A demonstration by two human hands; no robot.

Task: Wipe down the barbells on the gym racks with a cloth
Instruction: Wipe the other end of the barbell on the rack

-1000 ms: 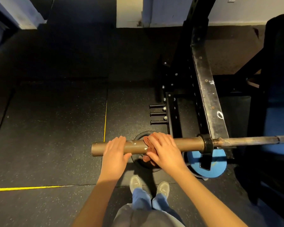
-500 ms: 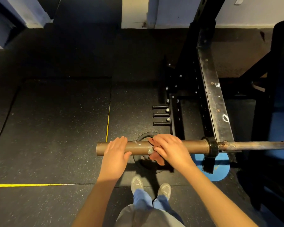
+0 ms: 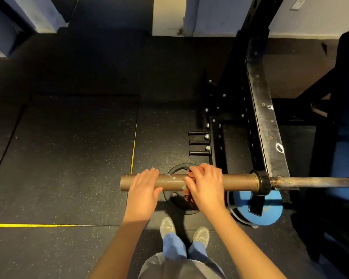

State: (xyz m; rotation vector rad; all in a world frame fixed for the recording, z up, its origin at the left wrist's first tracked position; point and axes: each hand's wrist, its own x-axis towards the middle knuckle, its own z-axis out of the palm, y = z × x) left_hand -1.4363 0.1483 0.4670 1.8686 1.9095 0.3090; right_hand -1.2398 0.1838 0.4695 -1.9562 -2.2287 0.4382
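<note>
Right hand [image 3: 205, 188] fingers curled round reddish cloth [image 3: 188, 195] mid barbell sleeve [image 3: 237, 181], left hand [image 3: 144, 190] flat, steadying at 9 o'clock; shaft [image 3: 310, 181], 3 o'clock, probably not yet wiped.

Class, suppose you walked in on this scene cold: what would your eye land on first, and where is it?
The brown barbell running across the middle, with the left hand resting near its free end and the right hand gripping a reddish cloth against it. Next, the blue plate on the floor below the collar, and the yellow line at lower left.
</note>
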